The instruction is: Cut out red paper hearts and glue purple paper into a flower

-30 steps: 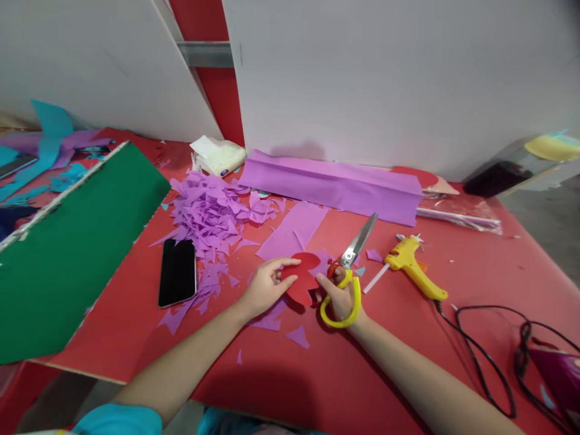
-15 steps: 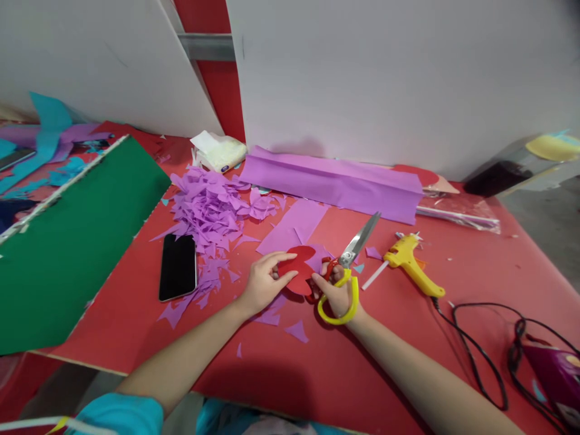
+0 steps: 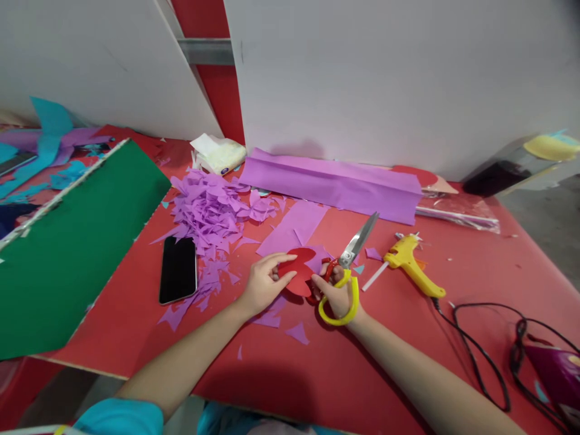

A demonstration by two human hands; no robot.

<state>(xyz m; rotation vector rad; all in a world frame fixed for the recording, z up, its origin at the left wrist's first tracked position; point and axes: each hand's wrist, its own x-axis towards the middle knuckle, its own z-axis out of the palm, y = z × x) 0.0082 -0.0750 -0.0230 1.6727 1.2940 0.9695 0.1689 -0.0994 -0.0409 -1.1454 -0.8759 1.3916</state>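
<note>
The left hand (image 3: 263,285) pinches one smooth, rounded red paper cutout (image 3: 299,273) at centre. The right hand (image 3: 339,292) grips one pair of yellow-handled steel scissors (image 3: 348,266), blades closed, on the red surface (image 3: 281,368). Far left, a heap of jagged purple paper scraps (image 3: 211,208).

Both bare forearms reach in from the lower edge toward mid-frame. The left hand (image 3: 265,284) lies palm-down, fingers extended rightward. The right hand (image 3: 338,293) is curled closed, knuckles up.
</note>
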